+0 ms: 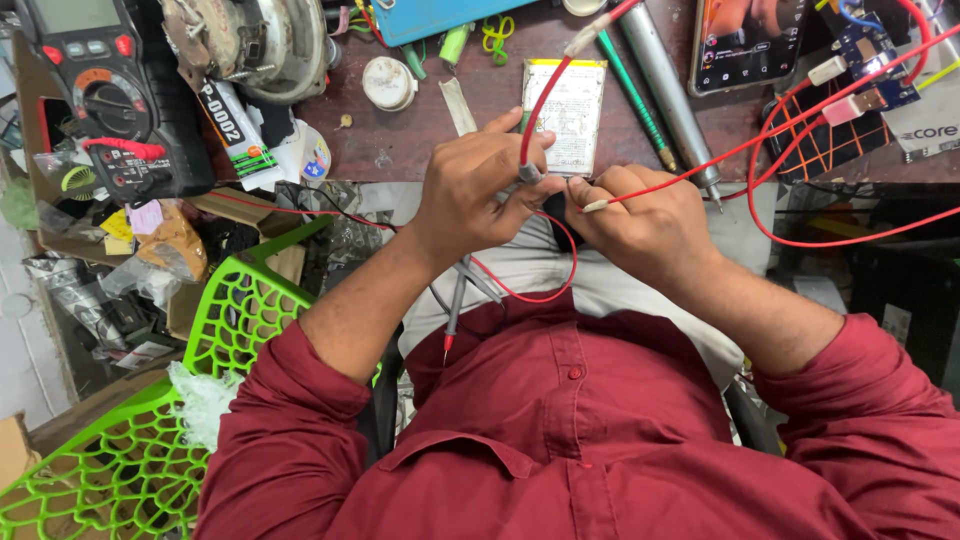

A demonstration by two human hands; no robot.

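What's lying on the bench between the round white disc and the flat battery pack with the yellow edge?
In the head view, a pale flat strip lies slanted on the brown bench between the white disc and the battery pack; the rest is bare.

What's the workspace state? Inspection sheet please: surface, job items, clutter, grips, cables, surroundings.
Surface: dark red-brown bench, crowded.
Job's things: flat battery pack on the bench beyond the hands; red wire pinched at its end.
Clutter: multimeter, phone, metal tube, round white cap.
Grips: left hand shut on the red wire; right hand shut on another red lead.
Cables: red loops off the bench edge; probe hanging over the lap.
Surroundings: green lattice chair at left.
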